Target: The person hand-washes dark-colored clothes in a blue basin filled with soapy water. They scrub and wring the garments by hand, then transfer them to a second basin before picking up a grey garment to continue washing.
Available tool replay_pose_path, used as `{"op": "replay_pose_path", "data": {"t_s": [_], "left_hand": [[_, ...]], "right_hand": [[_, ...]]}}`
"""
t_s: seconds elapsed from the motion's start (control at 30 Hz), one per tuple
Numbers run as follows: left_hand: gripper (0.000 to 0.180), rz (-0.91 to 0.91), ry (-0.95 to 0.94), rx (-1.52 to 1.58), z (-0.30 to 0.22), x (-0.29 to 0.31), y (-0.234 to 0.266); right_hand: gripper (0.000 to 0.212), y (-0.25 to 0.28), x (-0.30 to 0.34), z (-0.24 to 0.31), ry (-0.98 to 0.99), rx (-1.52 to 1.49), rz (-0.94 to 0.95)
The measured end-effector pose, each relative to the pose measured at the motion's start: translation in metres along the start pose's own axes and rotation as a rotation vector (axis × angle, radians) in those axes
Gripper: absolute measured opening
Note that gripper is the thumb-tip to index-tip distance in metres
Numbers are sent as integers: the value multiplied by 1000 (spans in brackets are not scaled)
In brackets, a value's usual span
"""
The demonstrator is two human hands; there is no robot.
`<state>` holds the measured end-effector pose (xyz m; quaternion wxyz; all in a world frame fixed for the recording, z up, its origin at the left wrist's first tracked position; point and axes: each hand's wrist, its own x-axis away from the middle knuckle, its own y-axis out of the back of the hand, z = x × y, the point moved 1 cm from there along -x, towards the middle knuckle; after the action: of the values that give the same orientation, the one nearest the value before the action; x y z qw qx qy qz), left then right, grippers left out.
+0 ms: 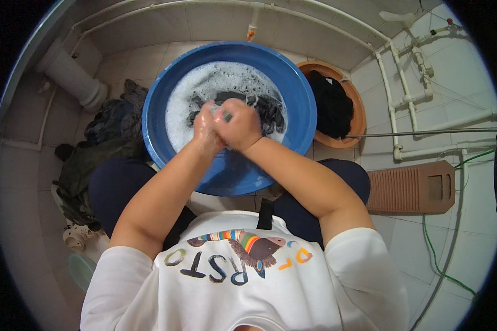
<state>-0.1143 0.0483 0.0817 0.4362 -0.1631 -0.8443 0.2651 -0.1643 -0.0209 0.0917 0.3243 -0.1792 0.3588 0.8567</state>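
A large blue basin (pixel 299 105) stands on the floor between my knees, filled with water under white foam (pixel 185 91). Dark grey wet cloth (pixel 270 115) lies bunched in the suds, partly behind my hands. Over the basin, my left hand (pixel 205 131) and my right hand (pixel 238 126) press together. Both are closed, and a bit of the grey cloth shows between their fingers. How much of it each hand grips is hidden.
An orange basin (pixel 360 118) with black clothing (pixel 332 105) stands at the right, near a brown washboard (pixel 411 187). Piled dark clothes (pixel 107 149) lie at the left beside a white pedestal (pixel 72 74). White pipes (pixel 392 99) run along the walls; a green hose (pixel 436 259) trails at the right.
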Motion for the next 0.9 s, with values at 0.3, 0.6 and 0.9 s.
{"op": "replay_pose_path", "data": {"t_s": [0.3, 0.6, 0.9], "left_hand": [[22, 110, -49, 32, 6, 7, -7], [31, 173, 84, -238, -8, -10, 4], [33, 641, -258, -429, -60, 14, -10]], "right_hand": [[17, 3, -7, -21, -175, 10, -55], [10, 3, -1, -26, -53, -43, -15], [38, 34, -33, -90, -343, -511, 495]]}}
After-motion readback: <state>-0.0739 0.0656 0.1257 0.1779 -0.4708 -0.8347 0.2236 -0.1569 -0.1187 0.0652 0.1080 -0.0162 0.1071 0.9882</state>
